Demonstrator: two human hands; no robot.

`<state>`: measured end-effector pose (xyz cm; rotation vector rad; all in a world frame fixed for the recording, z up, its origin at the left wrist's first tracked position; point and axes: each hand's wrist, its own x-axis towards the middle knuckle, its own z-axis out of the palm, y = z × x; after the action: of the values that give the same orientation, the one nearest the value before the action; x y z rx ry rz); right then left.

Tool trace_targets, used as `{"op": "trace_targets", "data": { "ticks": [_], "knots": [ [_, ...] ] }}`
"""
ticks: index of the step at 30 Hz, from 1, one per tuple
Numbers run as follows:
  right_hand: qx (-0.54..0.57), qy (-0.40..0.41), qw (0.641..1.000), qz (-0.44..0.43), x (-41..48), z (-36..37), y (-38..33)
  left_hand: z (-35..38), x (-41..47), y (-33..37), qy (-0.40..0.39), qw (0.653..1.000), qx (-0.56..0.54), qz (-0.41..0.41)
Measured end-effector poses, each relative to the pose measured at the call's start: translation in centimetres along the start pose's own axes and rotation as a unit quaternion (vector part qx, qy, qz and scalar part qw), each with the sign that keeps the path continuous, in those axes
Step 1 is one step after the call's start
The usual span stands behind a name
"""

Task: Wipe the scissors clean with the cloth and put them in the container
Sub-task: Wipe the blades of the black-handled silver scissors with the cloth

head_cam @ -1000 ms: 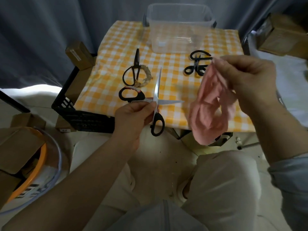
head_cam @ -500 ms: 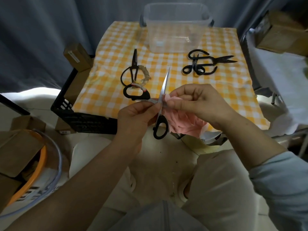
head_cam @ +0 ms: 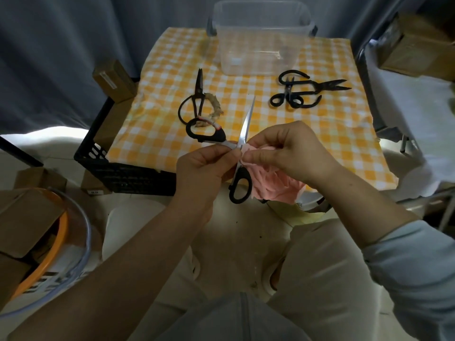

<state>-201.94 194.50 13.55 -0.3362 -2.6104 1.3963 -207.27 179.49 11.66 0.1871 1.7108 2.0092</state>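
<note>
The black-handled steel scissors (head_cam: pixel 247 120) were splayed open in mid-air over the near edge of the yellow-checked worktop (head_cam: pixel 332 143), one blade pointing toward the clear plastic container (head_cam: pixel 258 57) at the far edge. The main risk was probably a cut. Only a thin fold of the pink cloth (head_cam: pixel 273 185) seemed to lie between fingertips and steel, so a stroke along the edge rather than the flat could slice through. The hold looked light too. A hard wipe might have swivelled the scissors or dropped them into the person's lap, and the blades could have snapped shut on the cloth.

The left hand (head_cam: pixel 204 168) was clenched, fingers and thumb pinching the scissors near the pivot. The right hand (head_cam: pixel 290 148) was curled round the bunched cloth, pressing it against a blade just beside the pivot, with the rest hanging below.
</note>
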Motion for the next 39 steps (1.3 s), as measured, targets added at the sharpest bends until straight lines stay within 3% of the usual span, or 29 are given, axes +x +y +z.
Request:
{"op": "trace_targets", "data": {
  "ticks": [5,11,14,20,26,39],
  "knots": [
    [-0.068,0.035,0.994,-0.078,-0.4,0.8,0.5,-0.2,0.2,-0.1,0.001,1.000,0.000,0.012],
    [0.097,0.035,0.994,-0.036,-0.5,0.9,0.5,-0.3,0.2,0.3,-0.011,0.999,0.021,0.029],
    [0.119,0.049,0.992,-0.016,-0.5,1.1,0.4,-0.1,0.2,0.3,-0.010,0.999,0.023,0.036],
    [0.003,0.119,0.993,-0.026,-0.3,2.3,0.7,0.2,0.4,0.2,0.009,0.999,0.028,0.034],
    [0.042,0.014,0.999,0.000,0.0,1.0,-0.3,0.0,0.4,0.3,0.010,0.999,0.038,0.029],
    [0.045,-0.027,0.999,0.009,-0.4,-1.1,0.1,-0.6,0.5,0.7,-0.019,0.999,0.040,0.025]
  ]
}}
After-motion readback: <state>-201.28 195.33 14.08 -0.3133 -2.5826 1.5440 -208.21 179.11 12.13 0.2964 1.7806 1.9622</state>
